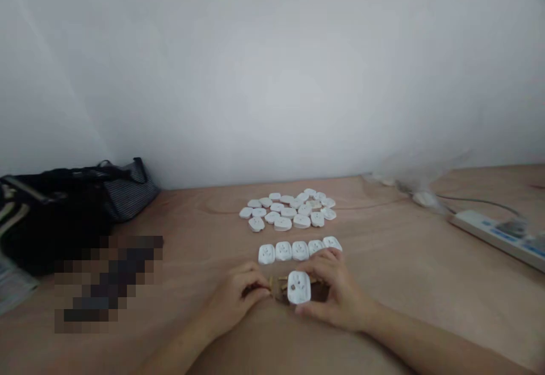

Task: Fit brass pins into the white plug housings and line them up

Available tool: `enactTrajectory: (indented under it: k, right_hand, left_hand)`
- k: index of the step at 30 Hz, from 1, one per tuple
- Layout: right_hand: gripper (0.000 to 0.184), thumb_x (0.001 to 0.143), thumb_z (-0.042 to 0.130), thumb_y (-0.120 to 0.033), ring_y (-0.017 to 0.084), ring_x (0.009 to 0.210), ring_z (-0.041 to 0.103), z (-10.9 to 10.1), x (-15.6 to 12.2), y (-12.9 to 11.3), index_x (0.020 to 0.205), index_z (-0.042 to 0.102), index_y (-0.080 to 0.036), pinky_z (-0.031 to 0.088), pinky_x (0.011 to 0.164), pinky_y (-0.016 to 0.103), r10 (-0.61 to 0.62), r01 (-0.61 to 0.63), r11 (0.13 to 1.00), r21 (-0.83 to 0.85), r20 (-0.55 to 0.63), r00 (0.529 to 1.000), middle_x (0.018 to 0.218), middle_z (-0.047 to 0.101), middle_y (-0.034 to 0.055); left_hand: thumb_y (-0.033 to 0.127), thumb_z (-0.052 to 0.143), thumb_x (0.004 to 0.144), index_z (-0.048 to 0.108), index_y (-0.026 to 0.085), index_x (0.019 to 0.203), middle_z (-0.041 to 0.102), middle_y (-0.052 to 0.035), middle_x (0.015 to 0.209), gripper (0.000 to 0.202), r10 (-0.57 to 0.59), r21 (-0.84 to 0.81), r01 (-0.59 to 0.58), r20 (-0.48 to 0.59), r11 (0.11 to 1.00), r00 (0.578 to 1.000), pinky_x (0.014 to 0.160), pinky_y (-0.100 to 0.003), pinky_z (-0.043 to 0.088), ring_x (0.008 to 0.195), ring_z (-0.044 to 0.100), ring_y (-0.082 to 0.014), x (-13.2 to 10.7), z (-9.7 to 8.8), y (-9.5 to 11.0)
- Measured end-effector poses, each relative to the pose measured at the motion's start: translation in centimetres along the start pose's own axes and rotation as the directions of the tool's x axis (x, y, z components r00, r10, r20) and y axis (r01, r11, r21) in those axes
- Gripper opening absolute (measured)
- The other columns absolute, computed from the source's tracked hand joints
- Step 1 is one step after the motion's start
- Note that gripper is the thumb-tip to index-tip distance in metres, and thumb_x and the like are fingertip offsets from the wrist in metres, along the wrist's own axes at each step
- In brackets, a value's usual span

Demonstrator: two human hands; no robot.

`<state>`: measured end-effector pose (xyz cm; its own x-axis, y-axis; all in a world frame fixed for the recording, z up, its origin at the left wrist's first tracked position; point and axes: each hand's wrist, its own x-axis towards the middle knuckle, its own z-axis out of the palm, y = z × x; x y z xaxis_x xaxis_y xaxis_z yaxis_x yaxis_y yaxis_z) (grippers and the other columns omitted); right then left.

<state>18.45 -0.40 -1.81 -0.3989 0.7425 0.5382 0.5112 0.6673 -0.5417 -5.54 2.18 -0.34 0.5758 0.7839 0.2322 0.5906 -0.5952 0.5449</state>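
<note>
My right hand (334, 292) grips a white plastic socket housing (299, 288) by its edges, its open inside with small holes facing me. My left hand (240, 295) is closed in a pinch at a small brass-coloured piece (271, 282), beside the housing. Several thin brass-coloured strips (283, 286) lie between the hands, partly hidden by the housing and my right fingers. Just beyond stands a row of similar white housings (283, 251), open side up; my right hand overlaps the right end of that row.
Farther back lies a loose cluster of white plastic parts (288, 212). A white power strip (502, 238) with a cable and a clear plastic bag (419, 184) are on the right. A black bag (55, 216) and a blurred dark object (113, 281) are on the left. A wall (272, 79) borders the back.
</note>
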Motion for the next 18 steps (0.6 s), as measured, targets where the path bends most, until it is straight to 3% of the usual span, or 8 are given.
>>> enactTrajectory:
  k: [6, 9, 15, 18]
  right_hand:
    - [0.042, 0.067, 0.069, -0.049, 0.021, 0.081, 0.055, 0.0, 0.0, 0.0, 0.099, 0.059, -0.024, 0.030, 0.085, 0.041, 0.006, -0.007, 1.000, 0.021, 0.024, 1.000, 0.082, 0.063, 0.0014]
    - [0.044, 0.069, 0.068, -0.048, 0.022, 0.085, 0.055, -0.1, 0.0, -0.1, 0.106, 0.057, -0.024, 0.029, 0.087, 0.042, 0.007, -0.009, 0.999, 0.032, 0.044, 0.999, 0.088, 0.063, 0.0028]
    - [0.047, 0.068, 0.069, -0.048, 0.025, 0.094, 0.054, -0.3, 0.1, -0.3, 0.109, 0.057, -0.028, 0.024, 0.092, 0.044, 0.000, -0.004, 0.999, 0.053, 0.092, 0.996, 0.097, 0.066, 0.0023]
    - [0.049, 0.067, 0.071, -0.046, 0.024, 0.095, 0.054, -0.3, 0.1, -0.4, 0.110, 0.057, -0.029, 0.022, 0.094, 0.045, 0.003, -0.009, 0.998, 0.056, 0.101, 0.995, 0.096, 0.066, 0.0014]
  left_hand:
    - [0.020, 0.048, 0.086, 0.061, 0.018, 0.076, 0.062, -0.0009, 0.075, 0.016, 0.040, 0.042, -0.037, -0.059, 0.998, 0.997, 0.066, -0.024, 0.045, 0.071, 0.058, -0.0148, -0.1, 0.4, -0.4]
    - [0.020, 0.047, 0.087, 0.058, 0.019, 0.078, 0.063, 0.0003, 0.073, 0.014, 0.036, 0.045, -0.029, -0.150, 0.999, 0.988, 0.065, -0.023, 0.045, 0.069, 0.059, -0.0141, -0.2, 0.4, 0.0]
    - [0.015, 0.052, 0.086, 0.063, 0.019, 0.087, 0.068, -0.0024, 0.083, 0.012, 0.199, -0.043, -0.220, -0.287, 0.975, 0.937, 0.073, -0.023, 0.050, 0.078, 0.064, -0.0146, 0.1, 1.3, 2.5]
    - [0.013, 0.054, 0.085, 0.064, 0.020, 0.092, 0.070, -0.0018, 0.087, 0.014, 0.221, -0.030, -0.248, -0.355, 0.968, 0.908, 0.076, -0.022, 0.051, 0.081, 0.065, -0.0147, 0.1, 2.0, 3.0]
